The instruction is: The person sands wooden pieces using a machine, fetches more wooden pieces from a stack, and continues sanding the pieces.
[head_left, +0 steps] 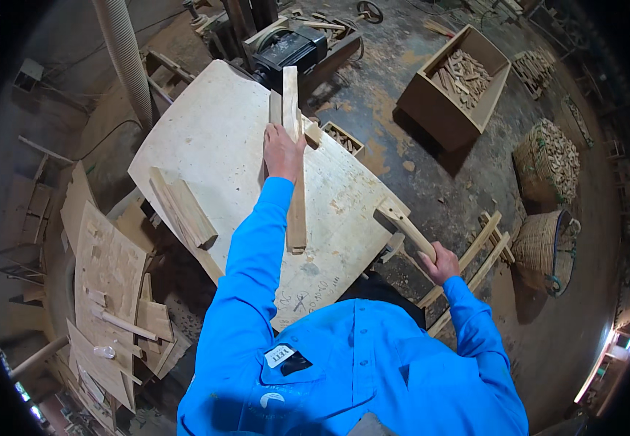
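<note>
Here are the pale wooden strips (297, 218), lying lengthwise right under the left hand (284, 151), one end reaching beyond the fingers and the other running back toward the body. The left hand is clasped over them from above, back of the hand up. And over to its right, nearer the body, the right hand (440, 263) is wrapped in a fist around the near end of a wooden lever (411, 230), whose far end meets the table's edge.

Just right of the left hand sits a small wooden block (313, 134) at the edge of the plywood tabletop (206, 131). Left of that hand and nearer the body, thicker wooden boards (183, 207) lie side by side on the same top.

Past the left fingertips, a black electric motor (289, 52); to its left, a ribbed hose (122, 58). Well beyond the right hand stands an open wooden crate (431, 105) with small wood pieces inside. Right of the right hand, long battens (481, 243) lie on the floor, then two wicker baskets (533, 251), the farther one heaped with offcuts (560, 156).
</note>
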Tool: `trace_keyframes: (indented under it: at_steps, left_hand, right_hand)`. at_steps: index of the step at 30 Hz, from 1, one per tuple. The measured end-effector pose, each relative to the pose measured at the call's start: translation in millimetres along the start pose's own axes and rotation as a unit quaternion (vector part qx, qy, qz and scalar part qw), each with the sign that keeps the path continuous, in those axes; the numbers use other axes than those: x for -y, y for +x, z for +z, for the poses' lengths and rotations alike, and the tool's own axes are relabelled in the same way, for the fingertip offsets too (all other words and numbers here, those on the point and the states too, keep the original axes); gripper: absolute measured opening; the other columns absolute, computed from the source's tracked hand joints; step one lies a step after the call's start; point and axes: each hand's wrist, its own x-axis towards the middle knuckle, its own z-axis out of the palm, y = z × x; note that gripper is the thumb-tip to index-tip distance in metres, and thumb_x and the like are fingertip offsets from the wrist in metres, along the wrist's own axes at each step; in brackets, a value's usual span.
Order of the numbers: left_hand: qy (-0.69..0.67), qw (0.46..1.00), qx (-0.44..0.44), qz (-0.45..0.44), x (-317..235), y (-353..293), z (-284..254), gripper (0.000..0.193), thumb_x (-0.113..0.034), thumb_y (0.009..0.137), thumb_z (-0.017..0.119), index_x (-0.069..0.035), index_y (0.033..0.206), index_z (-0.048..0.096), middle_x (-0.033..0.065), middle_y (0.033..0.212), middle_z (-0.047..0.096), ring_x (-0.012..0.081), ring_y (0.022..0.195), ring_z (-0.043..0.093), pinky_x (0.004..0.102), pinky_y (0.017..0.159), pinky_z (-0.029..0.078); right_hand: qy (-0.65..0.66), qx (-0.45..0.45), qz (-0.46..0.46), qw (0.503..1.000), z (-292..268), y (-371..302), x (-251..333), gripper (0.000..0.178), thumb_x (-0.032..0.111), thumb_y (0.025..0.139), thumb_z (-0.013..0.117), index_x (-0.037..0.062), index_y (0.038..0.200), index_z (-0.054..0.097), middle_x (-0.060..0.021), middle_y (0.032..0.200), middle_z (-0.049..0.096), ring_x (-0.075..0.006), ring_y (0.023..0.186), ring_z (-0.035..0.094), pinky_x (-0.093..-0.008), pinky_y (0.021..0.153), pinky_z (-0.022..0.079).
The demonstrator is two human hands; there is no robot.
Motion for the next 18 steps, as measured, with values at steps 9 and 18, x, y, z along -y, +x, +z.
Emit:
trace_keyframes:
  at_steps: [9, 18]
  left_hand:
    - [-0.006, 1.000, -0.001, -0.012, 4, 1, -2, 0.073, -0.034, 0.091, 0.078, 0.018, 0.136, 0.053, 0.0358, 0.141, 0.051, 0.0481, 0.133, 0.052, 0.0465, 0.116, 0.045]
    - [-0.153, 0.981, 0.073, -0.094, 19, 9, -25, 0.057, -0.034, 0.100, 0.068, 0.007, 0.138, 0.059, 0.0324, 0.145, 0.054, 0.0506, 0.138, 0.048, 0.0501, 0.119, 0.041]
  right_hand:
    - [-0.005, 0.001, -0.002, 1.000, -4, 3, 8, 0.038, 0.041, 0.096, 0.072, 0.0042, 0.106, 0.064, -0.0269, 0.091, 0.072, -0.0489, 0.090, 0.071, -0.0533, 0.075, 0.055]
    - [0.007, -0.005, 0.002, 1.000, -4, 2, 5, 0.039, 0.040, 0.095, 0.073, 0.0043, 0.108, 0.065, -0.0265, 0.091, 0.073, -0.0483, 0.089, 0.072, -0.0535, 0.075, 0.055]
